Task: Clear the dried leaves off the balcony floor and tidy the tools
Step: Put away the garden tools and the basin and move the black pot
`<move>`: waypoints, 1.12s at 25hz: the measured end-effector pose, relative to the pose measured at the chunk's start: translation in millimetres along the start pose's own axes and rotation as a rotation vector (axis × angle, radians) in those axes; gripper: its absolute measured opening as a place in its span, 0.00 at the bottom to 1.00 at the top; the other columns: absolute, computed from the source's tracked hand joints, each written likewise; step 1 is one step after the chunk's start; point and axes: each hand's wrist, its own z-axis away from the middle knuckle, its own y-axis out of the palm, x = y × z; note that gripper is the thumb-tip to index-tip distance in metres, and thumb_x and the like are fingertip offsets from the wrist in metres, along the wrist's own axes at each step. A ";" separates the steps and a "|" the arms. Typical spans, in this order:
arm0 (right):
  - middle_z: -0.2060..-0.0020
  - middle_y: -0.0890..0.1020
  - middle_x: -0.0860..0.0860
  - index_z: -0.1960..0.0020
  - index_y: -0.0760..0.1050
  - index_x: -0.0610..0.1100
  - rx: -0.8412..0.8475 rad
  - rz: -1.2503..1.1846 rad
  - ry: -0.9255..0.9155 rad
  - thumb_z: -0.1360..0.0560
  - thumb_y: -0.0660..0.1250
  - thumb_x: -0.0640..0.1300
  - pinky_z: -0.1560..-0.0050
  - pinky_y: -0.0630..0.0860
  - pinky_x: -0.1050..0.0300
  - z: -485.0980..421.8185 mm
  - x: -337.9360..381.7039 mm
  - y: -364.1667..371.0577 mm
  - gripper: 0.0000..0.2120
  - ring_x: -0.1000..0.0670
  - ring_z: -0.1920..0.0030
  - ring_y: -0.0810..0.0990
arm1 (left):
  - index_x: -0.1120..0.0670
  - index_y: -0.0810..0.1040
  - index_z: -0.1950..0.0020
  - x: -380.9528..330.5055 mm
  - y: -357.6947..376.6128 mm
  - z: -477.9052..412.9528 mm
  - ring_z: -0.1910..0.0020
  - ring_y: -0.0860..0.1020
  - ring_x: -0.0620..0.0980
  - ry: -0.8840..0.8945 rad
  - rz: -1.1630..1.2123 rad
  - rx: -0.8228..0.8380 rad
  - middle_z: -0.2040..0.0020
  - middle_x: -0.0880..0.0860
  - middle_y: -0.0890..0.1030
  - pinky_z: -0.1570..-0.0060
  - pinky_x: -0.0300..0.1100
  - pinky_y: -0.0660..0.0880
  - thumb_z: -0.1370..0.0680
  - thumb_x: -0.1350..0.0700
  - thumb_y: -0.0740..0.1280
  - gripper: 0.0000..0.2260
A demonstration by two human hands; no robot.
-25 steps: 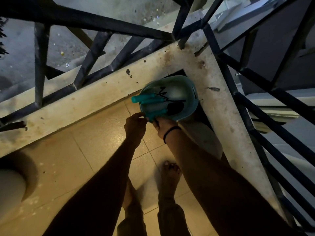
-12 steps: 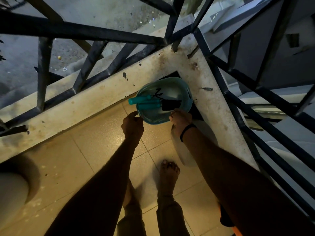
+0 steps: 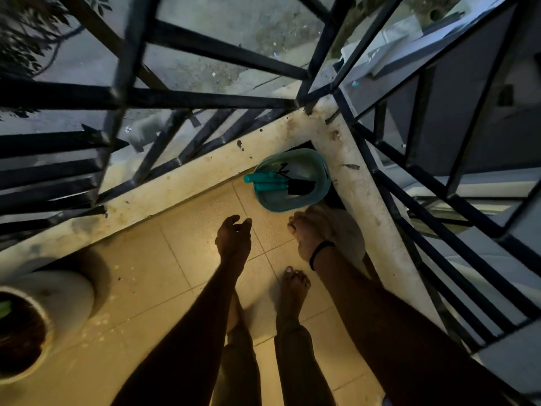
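Left hand: your left hand (image 3: 233, 238) hangs over the tiled floor (image 3: 140, 276) with the fingers loosely spread and nothing in it.
Right hand: your right hand (image 3: 307, 232) is curled with the fingers bent inward; it sits right against a pale rounded object (image 3: 347, 238), and you cannot tell from here whether it grips that object or only rests on it. A dark band circles the wrist.
Basin: the teal basin (image 3: 322, 174) sits on the floor just ahead of both hands, tucked into the corner where the two stained ledges (image 3: 181, 183) meet, apart from your fingertips.
Tools: the teal-handled tools (image 3: 265, 181) lie inside the basin, handles pointing to the left-hand side, dark heads toward the right.
Plant pot: a white plant pot (image 3: 58, 300) with dark soil stands well off to the left of your left hand.
Railing: the black railing (image 3: 205, 98) rises beyond the ledges, ahead of both hands.
Feet: your bare feet (image 3: 294, 288) stand on the tiles below your hands.
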 end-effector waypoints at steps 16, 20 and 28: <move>0.40 0.68 0.40 0.58 0.77 0.38 0.212 0.102 -0.012 0.36 0.72 0.39 0.47 0.80 0.44 455.4 -9.2 -7.2 0.08 0.45 0.40 0.68 | 0.54 0.78 0.47 23.8 -282.1 335.4 0.59 0.83 0.56 -0.144 0.506 -0.372 0.63 0.52 0.83 0.51 0.51 0.81 0.21 0.49 0.71 0.10; 0.67 0.74 0.43 0.62 0.76 0.41 0.268 0.272 -0.084 0.28 0.67 0.30 0.66 0.78 0.56 524.5 -15.2 4.4 0.08 0.48 0.67 0.74 | 0.58 0.79 0.48 33.6 -319.3 392.8 0.60 0.83 0.59 -0.181 0.699 -0.530 0.64 0.56 0.83 0.55 0.49 0.79 0.21 0.50 0.70 0.11; 0.67 0.78 0.43 0.60 0.77 0.39 0.512 0.720 -0.136 0.26 0.66 0.30 0.49 0.81 0.48 580.5 -11.1 0.2 0.08 0.45 0.62 0.76 | 0.56 0.79 0.48 61.6 -302.3 484.5 0.59 0.82 0.55 -0.356 1.052 -0.803 0.59 0.56 0.84 0.49 0.53 0.81 0.19 0.48 0.67 0.11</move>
